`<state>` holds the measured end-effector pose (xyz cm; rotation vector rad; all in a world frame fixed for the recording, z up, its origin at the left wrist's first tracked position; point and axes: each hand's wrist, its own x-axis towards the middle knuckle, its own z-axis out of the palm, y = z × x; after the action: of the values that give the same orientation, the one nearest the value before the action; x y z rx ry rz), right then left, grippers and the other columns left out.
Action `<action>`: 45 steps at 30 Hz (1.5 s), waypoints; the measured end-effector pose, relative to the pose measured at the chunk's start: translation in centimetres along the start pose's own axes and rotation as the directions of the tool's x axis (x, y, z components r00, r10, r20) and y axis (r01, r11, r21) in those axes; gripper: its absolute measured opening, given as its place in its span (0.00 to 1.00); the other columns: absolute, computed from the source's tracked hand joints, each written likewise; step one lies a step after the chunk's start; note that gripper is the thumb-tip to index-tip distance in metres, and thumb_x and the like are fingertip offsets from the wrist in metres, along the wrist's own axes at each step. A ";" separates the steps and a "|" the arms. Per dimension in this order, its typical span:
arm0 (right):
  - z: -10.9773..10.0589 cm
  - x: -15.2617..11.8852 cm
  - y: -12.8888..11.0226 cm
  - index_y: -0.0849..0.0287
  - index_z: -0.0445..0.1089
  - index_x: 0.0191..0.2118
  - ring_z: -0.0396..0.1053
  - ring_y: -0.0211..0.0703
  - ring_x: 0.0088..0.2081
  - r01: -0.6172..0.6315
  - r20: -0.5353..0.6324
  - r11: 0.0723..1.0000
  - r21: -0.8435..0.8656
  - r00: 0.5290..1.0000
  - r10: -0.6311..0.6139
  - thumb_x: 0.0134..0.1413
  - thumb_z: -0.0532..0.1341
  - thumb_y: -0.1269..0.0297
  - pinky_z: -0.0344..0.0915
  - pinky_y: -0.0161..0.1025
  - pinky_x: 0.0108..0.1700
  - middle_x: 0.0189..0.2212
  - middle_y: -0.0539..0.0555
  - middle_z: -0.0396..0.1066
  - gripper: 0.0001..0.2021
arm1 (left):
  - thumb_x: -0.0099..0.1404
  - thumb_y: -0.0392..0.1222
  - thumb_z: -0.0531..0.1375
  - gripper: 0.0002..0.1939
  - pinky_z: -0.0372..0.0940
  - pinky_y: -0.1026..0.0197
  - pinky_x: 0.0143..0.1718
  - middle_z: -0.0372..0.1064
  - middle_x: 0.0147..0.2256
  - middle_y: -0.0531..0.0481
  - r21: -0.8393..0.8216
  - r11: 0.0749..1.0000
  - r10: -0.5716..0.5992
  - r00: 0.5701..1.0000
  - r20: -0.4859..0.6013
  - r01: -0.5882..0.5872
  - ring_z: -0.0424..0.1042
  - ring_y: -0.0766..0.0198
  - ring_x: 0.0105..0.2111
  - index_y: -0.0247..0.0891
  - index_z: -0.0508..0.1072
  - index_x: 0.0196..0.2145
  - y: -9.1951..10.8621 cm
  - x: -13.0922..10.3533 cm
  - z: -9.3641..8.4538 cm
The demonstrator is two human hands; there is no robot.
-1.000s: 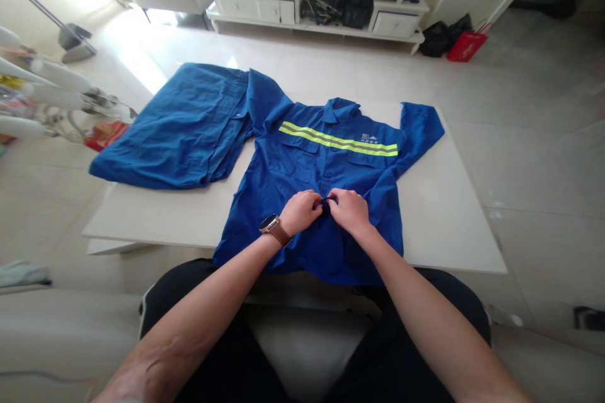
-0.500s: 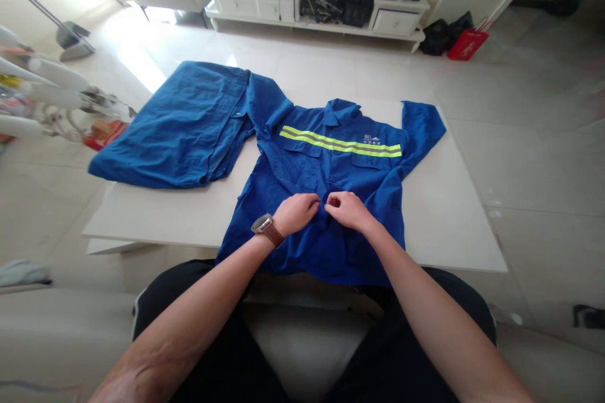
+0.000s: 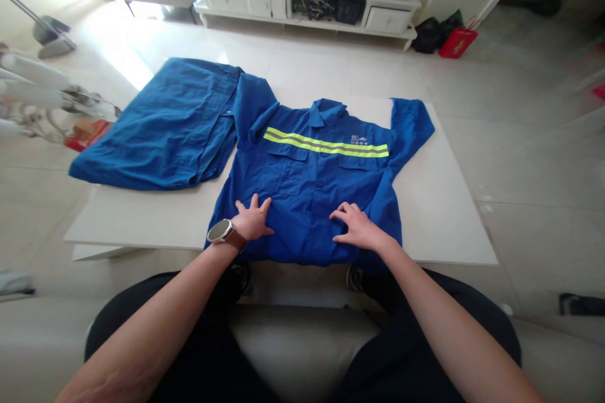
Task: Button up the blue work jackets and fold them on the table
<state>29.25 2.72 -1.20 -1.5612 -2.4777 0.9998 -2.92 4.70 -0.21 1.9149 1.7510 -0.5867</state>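
Observation:
A blue work jacket (image 3: 302, 182) lies front up, its collar pointing away from me and a yellow-and-grey reflective stripe (image 3: 326, 143) across the chest. White print marks the chest on the right. Over the lower left front, my left hand (image 3: 254, 219) spreads its fingers on the cloth; a watch (image 3: 227, 233) with a brown strap is on that wrist. My right hand (image 3: 355, 225) is at the lower right front, fingers apart and bent, with nothing seen in it. The hem hangs over the table's near edge.
Folded blue clothing (image 3: 161, 126) covers the left part of the white table (image 3: 444, 201), touching the jacket's sleeve. Beyond stand a white cabinet (image 3: 246, 3) and a red bag (image 3: 458, 41). A drying rack (image 3: 38, 85) is at the left.
My hands have parted from the middle of the jacket front. The left moved left and spread flat; the right opened slightly lower. The lower front now lies smoother.

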 end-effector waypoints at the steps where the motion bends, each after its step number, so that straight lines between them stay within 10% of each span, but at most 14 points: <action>1: 0.3 -0.1 -0.2 0.52 0.74 0.48 0.67 0.49 0.48 0.023 0.072 0.999 0.027 0.997 -0.025 0.48 0.73 0.61 0.66 0.43 0.49 0.47 0.55 0.69 0.20 | 0.61 0.53 0.65 0.43 0.57 0.26 0.57 0.49 0.69 0.24 -0.011 0.999 -0.031 0.999 -0.022 0.031 0.52 0.22 0.67 0.39 0.56 0.69 0.4 -0.1 -0.5; 4: 0.7 0.2 -1.4 0.56 0.74 0.43 0.69 0.42 0.38 0.036 0.200 0.994 0.099 0.978 -0.055 0.54 0.70 0.61 0.65 0.37 0.40 0.37 0.51 0.71 0.11 | 0.67 0.49 0.60 0.29 0.58 0.28 0.59 0.55 0.67 0.29 -0.033 0.996 0.070 0.981 -0.180 -0.077 0.57 0.34 0.65 0.40 0.64 0.63 2.3 0.0 -1.5; 9: 0.3 2.2 -4.1 0.58 0.71 0.52 0.67 0.48 0.49 0.050 -0.013 0.982 -0.181 0.998 -0.054 0.63 0.62 0.65 0.64 0.41 0.52 0.47 0.58 0.71 0.13 | 0.68 0.40 0.58 0.35 0.42 0.29 0.69 0.42 0.74 0.46 -0.013 0.921 0.380 0.903 -0.200 -0.390 0.41 0.48 0.73 0.50 0.55 0.70 5.0 0.9 -0.6; 17: 0.7 4.6 -6.0 0.48 0.69 0.61 0.59 0.59 0.55 -0.118 -0.084 0.935 -0.333 0.992 0.095 0.69 0.55 0.55 0.68 0.48 0.50 0.58 0.61 0.64 0.19 | 0.65 0.47 0.64 0.47 0.53 0.26 0.63 0.30 0.75 0.40 -0.052 0.952 0.304 0.949 0.087 -0.301 0.33 0.38 0.74 0.51 0.45 0.74 6.8 0.1 0.2; 27: 1.8 4.0 -6.8 0.47 0.70 0.58 0.62 0.59 0.51 -0.120 -0.093 0.911 -0.395 0.992 0.090 0.68 0.53 0.59 0.68 0.45 0.44 0.54 0.61 0.66 0.17 | 0.65 0.46 0.63 0.41 0.61 0.36 0.61 0.40 0.74 0.39 -0.046 0.931 0.364 0.928 0.082 -0.361 0.45 0.38 0.72 0.48 0.52 0.72 5.8 -2.1 1.0; 33: 2.3 4.4 -7.6 0.49 0.71 0.54 0.65 0.56 0.49 -0.044 -0.035 0.912 -0.409 0.999 0.032 0.68 0.56 0.54 0.67 0.44 0.43 0.50 0.61 0.68 0.15 | 0.67 0.44 0.59 0.15 0.61 0.47 0.62 0.72 0.53 0.37 -0.087 0.845 0.529 0.849 -0.020 -0.528 0.70 0.49 0.56 0.40 0.79 0.48 5.2 -0.9 -0.8; 39: 2.1 4.9 -7.1 0.54 0.70 0.49 0.70 0.50 0.47 -0.147 -0.077 0.953 -0.264 0.988 0.131 0.64 0.57 0.65 0.64 0.39 0.42 0.46 0.58 0.73 0.10 | 0.68 0.43 0.59 0.09 0.68 0.57 0.43 0.74 0.44 0.43 -0.190 0.881 0.400 0.896 -0.193 -0.434 0.75 0.55 0.41 0.40 0.76 0.42 5.6 0.4 -1.3; 45: 1.3 5.1 -5.8 0.53 0.67 0.44 0.71 0.43 0.36 -0.120 -0.198 0.988 0.102 0.971 0.138 0.55 0.58 0.73 0.57 0.36 0.37 0.33 0.49 0.73 0.11 | 0.63 0.44 0.65 0.11 0.66 0.60 0.40 0.72 0.42 0.47 -0.337 0.775 0.409 0.831 -0.377 -0.534 0.73 0.59 0.39 0.39 0.70 0.42 6.3 1.2 -0.1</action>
<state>21.64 4.67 -0.56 -1.7202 -2.1909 0.9002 3.42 5.32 -0.51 2.0601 1.3005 0.2634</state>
